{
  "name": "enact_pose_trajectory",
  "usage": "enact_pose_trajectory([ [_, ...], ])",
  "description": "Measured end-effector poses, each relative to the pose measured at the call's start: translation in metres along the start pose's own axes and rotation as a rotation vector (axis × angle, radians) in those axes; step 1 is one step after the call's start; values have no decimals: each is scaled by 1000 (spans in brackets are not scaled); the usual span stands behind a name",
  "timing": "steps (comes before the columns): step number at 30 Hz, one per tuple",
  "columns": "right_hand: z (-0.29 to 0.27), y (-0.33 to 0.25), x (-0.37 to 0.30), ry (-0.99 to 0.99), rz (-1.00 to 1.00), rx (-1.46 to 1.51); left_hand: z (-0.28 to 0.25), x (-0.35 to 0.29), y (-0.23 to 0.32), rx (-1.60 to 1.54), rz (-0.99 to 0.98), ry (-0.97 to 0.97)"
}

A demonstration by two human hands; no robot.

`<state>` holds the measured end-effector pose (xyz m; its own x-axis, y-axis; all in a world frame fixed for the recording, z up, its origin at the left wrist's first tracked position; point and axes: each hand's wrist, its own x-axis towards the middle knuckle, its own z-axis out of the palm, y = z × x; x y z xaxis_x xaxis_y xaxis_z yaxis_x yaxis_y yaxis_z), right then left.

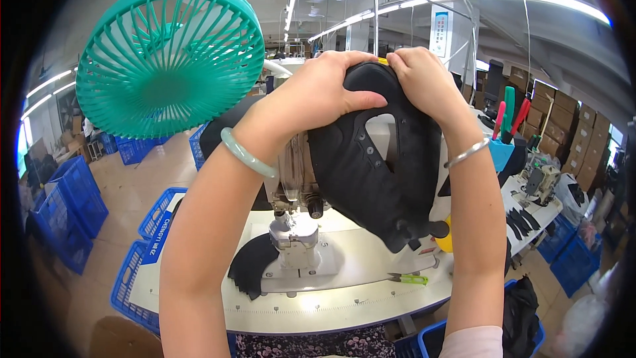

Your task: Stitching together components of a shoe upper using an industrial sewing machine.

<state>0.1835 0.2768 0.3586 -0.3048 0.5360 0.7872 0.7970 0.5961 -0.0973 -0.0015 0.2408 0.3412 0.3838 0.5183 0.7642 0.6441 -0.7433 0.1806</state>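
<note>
In front of my face-level view I hold up a black shoe upper (414, 152), with its opening and eyelets showing. My left hand (318, 89) grips its top edge, thumb lying across the front and the other fingers behind. On the other side of that edge my right hand (424, 83) is closed on it, most fingertips hidden. A small yellow bit (383, 61) shows between the hands; I cannot make out what it is. Behind and below the upper stands a post-bed sewing machine (295, 242). Black cut pieces (253, 268) lie fanned beside its post.
Green-handled thread snips (409, 279) lie on the cream table (318, 315). A green fan (169, 59) looms at upper left. Blue baskets (132, 285) stand at the table's left. At right, a light-blue holder (501, 154) carries tools, and another worktable (523, 209) bears black strips.
</note>
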Motion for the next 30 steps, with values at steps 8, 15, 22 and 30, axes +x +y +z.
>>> enact_pose_trajectory([
  [8, 5, 0, 12, 11, 20, 45, 0, -2, -5, -139, -35, -19],
  [15, 6, 5, 9, -32, -36, 76, 2, -8, 1, 249, -11, 50],
  [22, 6, -6, -22, 363, -51, 230, 7, -33, 27, 445, 6, 226],
  [30, 9, -63, -154, 198, -5, 693, 11, -138, 60, -935, -262, 134],
])
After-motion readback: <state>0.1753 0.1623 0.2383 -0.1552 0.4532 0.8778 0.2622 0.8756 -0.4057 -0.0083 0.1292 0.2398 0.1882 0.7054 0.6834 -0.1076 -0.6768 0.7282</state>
